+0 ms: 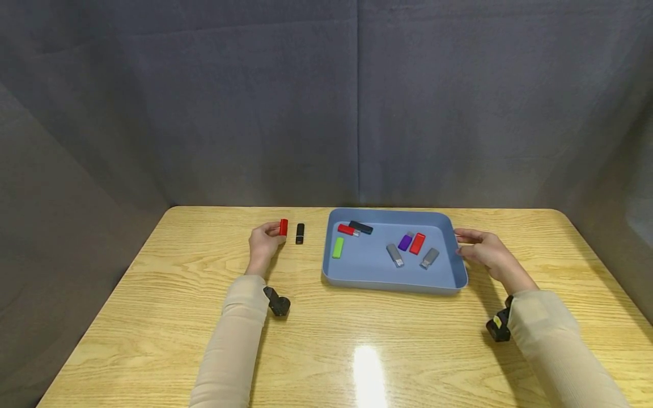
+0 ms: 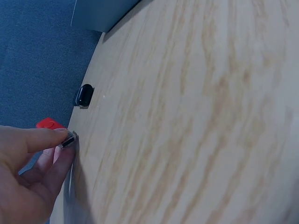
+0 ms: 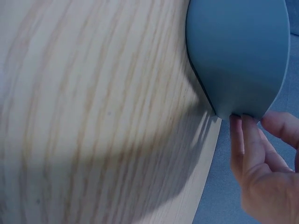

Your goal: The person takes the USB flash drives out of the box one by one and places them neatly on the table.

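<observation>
Between thumb and fingers, my left hand (image 1: 264,241) pinches a red USB flash drive (image 1: 283,226) over the left part of the table. The drive's metal plug (image 2: 68,140) shows at the fingertips in the left wrist view. Just right of that hand a black USB flash drive (image 1: 300,233) lies on the wood. My right hand (image 1: 488,253) touches the outer right wall of a blue-grey tray (image 1: 393,287) with nearly straight fingers (image 3: 252,135). Inside the tray lie several flash drives, among them a green one (image 1: 338,247), a purple one (image 1: 405,242) and a red one (image 1: 417,243).
The wooden table (image 1: 316,340) ends at a dark grey curtain (image 1: 255,113) behind and at both sides. Also in the tray are grey drives, a black drive (image 1: 361,227) and a second red drive beside it. A small black camera (image 1: 278,303) sits on each wrist.
</observation>
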`<state>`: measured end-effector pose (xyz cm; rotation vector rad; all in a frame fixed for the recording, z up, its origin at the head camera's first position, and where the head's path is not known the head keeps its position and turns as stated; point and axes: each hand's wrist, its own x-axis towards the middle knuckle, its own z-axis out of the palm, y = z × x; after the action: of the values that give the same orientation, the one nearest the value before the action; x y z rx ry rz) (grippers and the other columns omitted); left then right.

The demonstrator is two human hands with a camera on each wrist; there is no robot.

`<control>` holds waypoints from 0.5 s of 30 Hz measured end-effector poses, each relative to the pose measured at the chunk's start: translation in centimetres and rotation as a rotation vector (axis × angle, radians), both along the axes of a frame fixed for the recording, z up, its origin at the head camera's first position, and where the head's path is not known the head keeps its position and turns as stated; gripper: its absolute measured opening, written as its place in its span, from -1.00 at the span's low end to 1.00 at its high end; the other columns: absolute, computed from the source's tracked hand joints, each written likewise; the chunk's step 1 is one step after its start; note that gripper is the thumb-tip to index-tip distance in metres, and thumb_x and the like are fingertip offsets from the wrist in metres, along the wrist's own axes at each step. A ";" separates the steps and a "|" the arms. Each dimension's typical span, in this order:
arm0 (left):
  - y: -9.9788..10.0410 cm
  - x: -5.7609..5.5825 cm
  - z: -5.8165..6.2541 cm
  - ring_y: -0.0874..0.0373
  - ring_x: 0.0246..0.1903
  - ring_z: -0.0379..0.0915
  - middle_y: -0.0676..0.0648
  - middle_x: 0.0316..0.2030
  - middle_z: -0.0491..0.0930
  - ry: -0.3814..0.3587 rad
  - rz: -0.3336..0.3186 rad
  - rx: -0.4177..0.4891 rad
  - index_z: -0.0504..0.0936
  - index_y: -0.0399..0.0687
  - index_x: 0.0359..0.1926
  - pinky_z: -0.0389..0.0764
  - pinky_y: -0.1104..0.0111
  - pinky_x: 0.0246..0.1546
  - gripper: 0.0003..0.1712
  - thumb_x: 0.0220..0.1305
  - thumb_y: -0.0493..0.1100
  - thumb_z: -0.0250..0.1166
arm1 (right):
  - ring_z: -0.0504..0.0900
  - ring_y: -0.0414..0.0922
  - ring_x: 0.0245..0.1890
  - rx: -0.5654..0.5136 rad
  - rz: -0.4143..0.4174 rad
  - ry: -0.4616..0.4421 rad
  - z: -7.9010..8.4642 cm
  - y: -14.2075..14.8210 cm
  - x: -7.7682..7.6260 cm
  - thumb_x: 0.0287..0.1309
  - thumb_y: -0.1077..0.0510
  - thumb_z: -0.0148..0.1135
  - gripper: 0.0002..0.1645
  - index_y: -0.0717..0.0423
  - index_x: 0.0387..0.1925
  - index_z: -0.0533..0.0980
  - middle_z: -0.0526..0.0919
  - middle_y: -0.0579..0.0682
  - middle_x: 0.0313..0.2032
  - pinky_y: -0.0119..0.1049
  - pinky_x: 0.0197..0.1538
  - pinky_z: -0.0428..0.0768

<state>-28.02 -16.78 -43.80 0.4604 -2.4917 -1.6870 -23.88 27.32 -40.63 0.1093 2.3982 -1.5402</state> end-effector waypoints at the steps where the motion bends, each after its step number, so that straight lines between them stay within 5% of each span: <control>1: 0.0 0.0 0.0 -0.14 0.08 0.51 -0.37 0.04 0.57 -0.002 0.000 -0.008 0.53 -0.34 0.14 0.53 0.16 0.15 -0.53 0.16 -0.45 0.26 | 0.46 -0.58 -0.32 -0.002 -0.001 -0.001 0.0 0.0 0.0 0.20 0.37 0.05 -0.22 0.43 0.40 0.01 0.17 0.45 0.31 -0.64 -0.22 0.55; 15: -0.3 0.2 -0.3 -0.15 -0.01 0.58 -0.35 -0.04 0.63 0.033 0.011 -0.104 0.59 -0.37 0.04 0.56 0.17 0.08 -0.60 0.14 -0.37 0.33 | 0.46 -0.57 -0.35 -0.006 -0.003 0.002 0.0 0.0 0.1 0.19 0.37 0.06 -0.21 0.42 0.40 0.01 0.17 0.45 0.30 -0.63 -0.22 0.56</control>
<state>-27.79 -17.05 -44.12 0.4314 -2.5335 -1.5391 -23.75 27.30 -40.61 0.1102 2.3962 -1.5490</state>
